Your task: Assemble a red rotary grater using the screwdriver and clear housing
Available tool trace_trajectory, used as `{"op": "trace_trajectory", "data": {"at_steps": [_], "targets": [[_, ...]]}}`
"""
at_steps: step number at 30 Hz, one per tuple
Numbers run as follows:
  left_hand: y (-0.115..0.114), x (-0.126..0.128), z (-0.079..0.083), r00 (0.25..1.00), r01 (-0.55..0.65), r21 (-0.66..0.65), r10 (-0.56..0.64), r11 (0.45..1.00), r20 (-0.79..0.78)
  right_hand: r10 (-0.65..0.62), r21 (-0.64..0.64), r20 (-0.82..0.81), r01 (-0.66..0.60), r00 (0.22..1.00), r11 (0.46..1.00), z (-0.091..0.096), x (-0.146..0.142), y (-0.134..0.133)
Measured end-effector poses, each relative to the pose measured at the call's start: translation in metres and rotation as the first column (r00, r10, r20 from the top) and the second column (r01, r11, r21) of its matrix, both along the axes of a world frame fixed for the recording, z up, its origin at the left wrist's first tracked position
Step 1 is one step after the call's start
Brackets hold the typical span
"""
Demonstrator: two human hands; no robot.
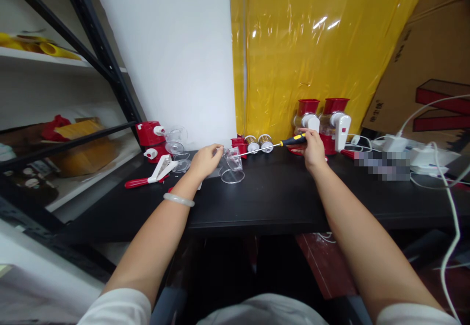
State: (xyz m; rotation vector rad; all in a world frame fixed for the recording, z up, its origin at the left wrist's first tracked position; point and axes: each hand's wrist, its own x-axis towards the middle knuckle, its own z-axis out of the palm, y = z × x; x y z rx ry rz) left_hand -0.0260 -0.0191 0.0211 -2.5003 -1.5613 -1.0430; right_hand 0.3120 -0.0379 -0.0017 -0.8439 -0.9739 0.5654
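Observation:
My right hand (314, 149) is closed around the black and yellow handle of a screwdriver (295, 140). Its long metal shaft points left, and the tip meets or passes close to a clear plastic housing (235, 161) on the black table. At the left side of that housing, my left hand (208, 160) has its fingers pinched together on its edge; the exact grip is partly hidden. Behind the shaft lie a red plastic part (239, 145) and two drum-shaped grater cylinders (265, 143).
Two red and white rotary graters (336, 124) stand at the back right. Red bases (150, 141), clear parts and a red-gripped white handle (157, 172) lie at left. White cables and adapters (428, 156) crowd the right. A black shelf frame (91, 26) borders the left.

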Motion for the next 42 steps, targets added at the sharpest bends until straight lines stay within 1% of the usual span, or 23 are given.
{"op": "trace_trajectory", "data": {"at_steps": [4,6,9,12,15,17,21,23,24,26,28,30,32,34,36,38,39,40,42], "targets": [[0.0007,-0.0006,-0.0007,1.000,-0.001,0.001,0.001,1.000,0.003,-0.120,0.024,0.085,0.118,0.989,0.993,0.0025,-0.0028,-0.0043],[0.0006,-0.0004,-0.0006,1.000,-0.002,0.000,0.002,1.000,0.000,-0.128,0.015,0.081,0.127,0.988,0.992,0.0024,-0.0031,-0.0050],[0.0003,0.0000,-0.0003,1.000,-0.007,-0.003,0.007,1.000,-0.004,-0.027,-0.026,-0.011,0.026,1.000,0.999,0.0012,-0.0020,-0.0041],[0.0003,0.0002,-0.0005,1.000,-0.002,0.001,0.002,1.000,-0.004,0.093,0.003,-0.023,-0.093,0.995,0.996,-0.0005,0.0001,-0.0025],[0.0006,0.0000,-0.0008,1.000,0.002,0.006,-0.002,1.000,-0.001,0.116,0.050,0.000,-0.115,0.993,0.992,-0.0009,0.0010,-0.0015],[0.0009,-0.0001,-0.0010,1.000,0.005,0.007,-0.005,1.000,0.002,0.082,0.047,-0.005,-0.081,0.997,0.996,0.0000,0.0000,-0.0020],[0.0008,-0.0002,-0.0008,1.000,0.005,0.007,-0.005,1.000,0.003,-0.100,0.011,0.053,0.099,0.994,0.995,0.0028,-0.0038,-0.0056],[0.0008,-0.0001,-0.0006,1.000,0.003,0.006,-0.003,1.000,0.002,-0.149,-0.007,0.073,0.150,0.986,0.989,0.0031,-0.0045,-0.0070],[0.0008,-0.0001,-0.0006,1.000,0.003,0.006,-0.003,1.000,0.002,-0.144,-0.019,0.059,0.145,0.988,0.989,0.0028,-0.0043,-0.0071],[0.0010,-0.0002,-0.0007,1.000,0.005,0.007,-0.005,1.000,0.000,-0.086,-0.031,0.012,0.087,0.996,0.996,0.0015,-0.0030,-0.0060],[0.0014,-0.0003,-0.0010,1.000,0.007,0.010,-0.007,1.000,-0.001,-0.016,-0.014,-0.017,0.016,1.000,1.000,-0.0002,-0.0015,-0.0037],[0.0018,-0.0006,-0.0014,1.000,0.009,0.013,-0.009,1.000,0.000,0.011,0.014,-0.007,-0.011,1.000,1.000,-0.0014,-0.0005,-0.0012],[0.0020,-0.0007,-0.0016,1.000,0.006,0.009,-0.006,1.000,0.002,-0.012,0.012,0.009,0.012,1.000,1.000,-0.0017,-0.0006,0.0003],[0.0022,-0.0006,-0.0016,1.000,0.003,0.006,-0.003,1.000,0.001,-0.067,-0.028,0.035,0.068,0.997,0.997,-0.0009,-0.0012,0.0000],[0.0023,-0.0004,-0.0015,1.000,0.004,0.009,-0.004,1.000,0.000,-0.152,-0.067,0.085,0.158,0.985,0.985,0.0004,-0.0021,-0.0020],[0.0025,-0.0004,-0.0015,1.000,0.007,0.012,-0.007,1.000,0.002,-0.239,-0.071,0.130,0.249,0.962,0.966,0.0018,-0.0027,-0.0049],[0.0025,-0.0004,-0.0016,1.000,0.008,0.012,-0.008,1.000,0.004,-0.262,-0.068,0.134,0.273,0.956,0.960,0.0024,-0.0030,-0.0062],[0.0024,-0.0004,-0.0016,1.000,0.009,0.012,-0.009,1.000,0.006,-0.263,-0.071,0.122,0.273,0.957,0.959,0.0029,-0.0033,-0.0073],[0.0022,-0.0005,-0.0016,1.000,0.009,0.010,-0.009,1.000,0.008,-0.206,-0.089,0.060,0.211,0.977,0.974,0.0033,-0.0037,-0.0081]]}}
